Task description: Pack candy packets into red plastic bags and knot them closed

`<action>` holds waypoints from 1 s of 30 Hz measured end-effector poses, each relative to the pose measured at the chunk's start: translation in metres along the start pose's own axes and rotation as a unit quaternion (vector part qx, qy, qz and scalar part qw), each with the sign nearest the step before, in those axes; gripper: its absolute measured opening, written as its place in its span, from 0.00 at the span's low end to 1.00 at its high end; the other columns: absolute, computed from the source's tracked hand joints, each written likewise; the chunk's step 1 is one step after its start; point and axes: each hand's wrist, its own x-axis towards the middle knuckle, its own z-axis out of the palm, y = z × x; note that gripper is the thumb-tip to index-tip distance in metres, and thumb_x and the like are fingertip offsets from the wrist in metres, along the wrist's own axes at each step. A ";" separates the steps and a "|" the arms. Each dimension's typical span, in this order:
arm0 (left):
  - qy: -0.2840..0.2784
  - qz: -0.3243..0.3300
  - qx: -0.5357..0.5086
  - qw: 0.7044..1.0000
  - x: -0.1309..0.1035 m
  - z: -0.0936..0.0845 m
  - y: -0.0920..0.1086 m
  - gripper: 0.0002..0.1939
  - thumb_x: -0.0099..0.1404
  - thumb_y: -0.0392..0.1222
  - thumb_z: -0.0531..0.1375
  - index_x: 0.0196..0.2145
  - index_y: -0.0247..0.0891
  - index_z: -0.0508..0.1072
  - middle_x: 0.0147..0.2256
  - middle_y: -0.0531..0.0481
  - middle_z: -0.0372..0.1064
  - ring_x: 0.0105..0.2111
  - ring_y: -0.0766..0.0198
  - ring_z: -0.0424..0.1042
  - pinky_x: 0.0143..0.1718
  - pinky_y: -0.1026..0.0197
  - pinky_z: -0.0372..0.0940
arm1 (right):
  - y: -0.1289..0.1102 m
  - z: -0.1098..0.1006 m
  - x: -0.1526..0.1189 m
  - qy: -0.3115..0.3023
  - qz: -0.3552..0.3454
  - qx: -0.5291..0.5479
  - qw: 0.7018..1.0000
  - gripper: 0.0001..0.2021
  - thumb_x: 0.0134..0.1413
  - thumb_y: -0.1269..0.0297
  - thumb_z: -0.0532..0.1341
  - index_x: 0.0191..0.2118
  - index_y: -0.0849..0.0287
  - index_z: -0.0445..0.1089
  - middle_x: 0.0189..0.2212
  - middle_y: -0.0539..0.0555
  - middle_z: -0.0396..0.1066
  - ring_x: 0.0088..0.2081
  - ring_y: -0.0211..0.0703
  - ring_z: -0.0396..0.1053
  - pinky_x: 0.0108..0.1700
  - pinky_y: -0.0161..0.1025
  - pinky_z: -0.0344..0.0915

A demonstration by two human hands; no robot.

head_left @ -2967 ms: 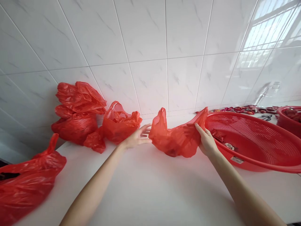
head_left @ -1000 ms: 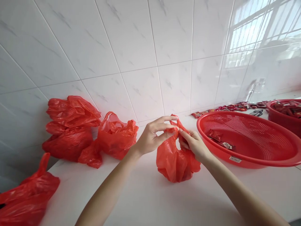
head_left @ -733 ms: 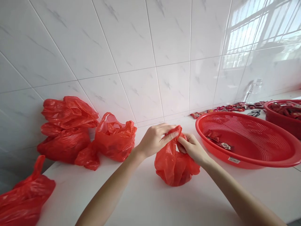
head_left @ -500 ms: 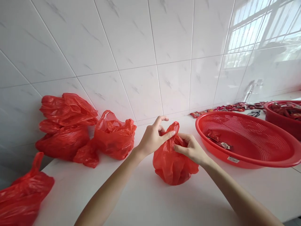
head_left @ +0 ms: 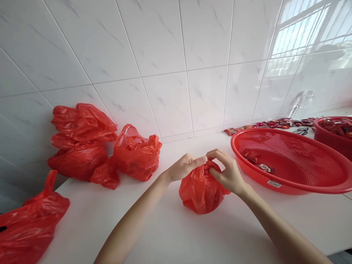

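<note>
Left hand [head_left: 184, 167] and right hand [head_left: 230, 174] grip bunched red bag [head_left: 202, 196]

A looped red bag [head_left: 30, 229] lies well left of the hands, piled red bags [head_left: 79, 157] beyond it and an open-topped bag [head_left: 137, 157] nearer the left hand. The left hand clasps the bunched red bag's top, thumb extended, fingers largely hidden; the right hand pinches that top from the other side, fingers curled. The bag sits on a white counter [head_left: 165, 234], below and between them. Just right of the right hand stands a perforated basket [head_left: 297, 150] holding wrapped packets [head_left: 253, 156]; farther right is a second basket [head_left: 327, 141].
</note>
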 end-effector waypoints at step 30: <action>0.243 0.056 0.007 0.968 -0.008 -0.041 -0.035 0.16 0.57 0.53 0.68 0.35 0.37 0.80 0.35 0.48 0.76 0.37 0.60 0.72 0.45 0.57 0.67 | 0.006 -0.017 -0.005 0.092 0.093 0.174 0.976 0.07 0.61 0.63 0.64 0.31 0.55 0.69 0.37 0.52 0.72 0.38 0.42 0.70 0.43 0.41 0.67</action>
